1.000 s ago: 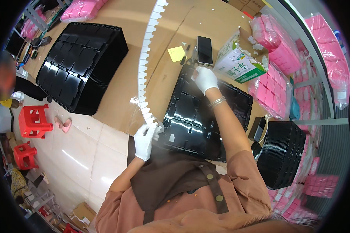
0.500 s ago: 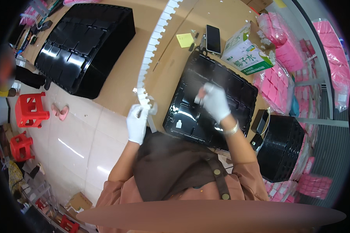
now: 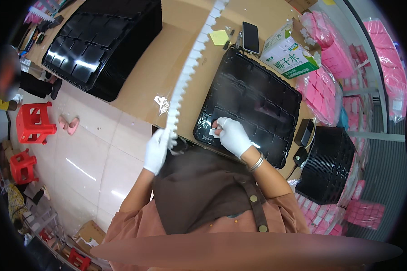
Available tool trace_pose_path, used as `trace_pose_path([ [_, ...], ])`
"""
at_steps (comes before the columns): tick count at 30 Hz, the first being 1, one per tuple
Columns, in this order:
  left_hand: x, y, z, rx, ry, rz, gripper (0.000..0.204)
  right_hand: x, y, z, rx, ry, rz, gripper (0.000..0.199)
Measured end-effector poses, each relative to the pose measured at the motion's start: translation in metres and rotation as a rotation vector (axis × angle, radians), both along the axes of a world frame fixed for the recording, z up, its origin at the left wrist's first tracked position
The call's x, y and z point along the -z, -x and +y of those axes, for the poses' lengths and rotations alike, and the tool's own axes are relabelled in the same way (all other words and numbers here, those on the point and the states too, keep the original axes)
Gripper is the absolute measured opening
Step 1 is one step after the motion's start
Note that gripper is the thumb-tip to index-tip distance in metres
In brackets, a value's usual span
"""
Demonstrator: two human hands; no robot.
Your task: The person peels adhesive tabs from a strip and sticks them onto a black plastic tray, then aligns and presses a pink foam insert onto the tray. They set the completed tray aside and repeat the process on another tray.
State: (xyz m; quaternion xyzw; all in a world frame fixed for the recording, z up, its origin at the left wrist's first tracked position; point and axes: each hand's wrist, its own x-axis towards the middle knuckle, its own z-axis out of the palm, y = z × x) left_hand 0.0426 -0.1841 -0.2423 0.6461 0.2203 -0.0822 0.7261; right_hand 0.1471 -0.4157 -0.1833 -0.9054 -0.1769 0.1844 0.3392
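Observation:
My left hand (image 3: 156, 151), in a white glove, is closed on the lower end of a long white strip of labels (image 3: 185, 77) with a notched edge. The strip runs up across the table to the far edge of view. My right hand (image 3: 233, 137), also gloved, with a bare fingertip showing, is over the near left part of a black plastic tray (image 3: 262, 99). Its fingers are pinched together at a small white label (image 3: 214, 132), which they partly cover. The tray lies flat in front of me.
A tall stack of black trays (image 3: 99, 49) stands at the left, another (image 3: 328, 165) at the right. Beyond the tray are a phone (image 3: 250, 37), yellow notes (image 3: 219, 37) and a cut-open carton (image 3: 287, 54). Pink packs (image 3: 319, 95) line the right. A person (image 3: 29, 83) is far left.
My right hand has moved down and left, from above the middle of the tray to the label near its corner. The strip in my left hand now slants further to the right.

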Motion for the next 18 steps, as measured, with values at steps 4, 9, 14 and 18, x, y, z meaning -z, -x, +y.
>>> trace_pose_path([
  [4, 0.017, -0.030, 0.000, 0.029, -0.295, -0.126, 0.044, -0.006, 0.000, 0.012, -0.020, 0.106, -0.007, 0.007],
  [9, -0.022, -0.032, -0.029, 0.082, -0.428, -0.115, 0.049, 0.024, 0.002, 0.000, -0.015, -0.010, -0.171, 0.009],
  [14, -0.047, -0.013, -0.019, -0.067, -0.994, -0.365, 0.040, -0.014, -0.032, -0.029, 0.210, -0.324, -0.418, 0.017],
  [18, -0.058, -0.008, -0.023, -0.118, -0.743, -0.289, 0.031, -0.083, -0.162, -0.097, 0.674, -0.315, -0.915, 0.010],
])
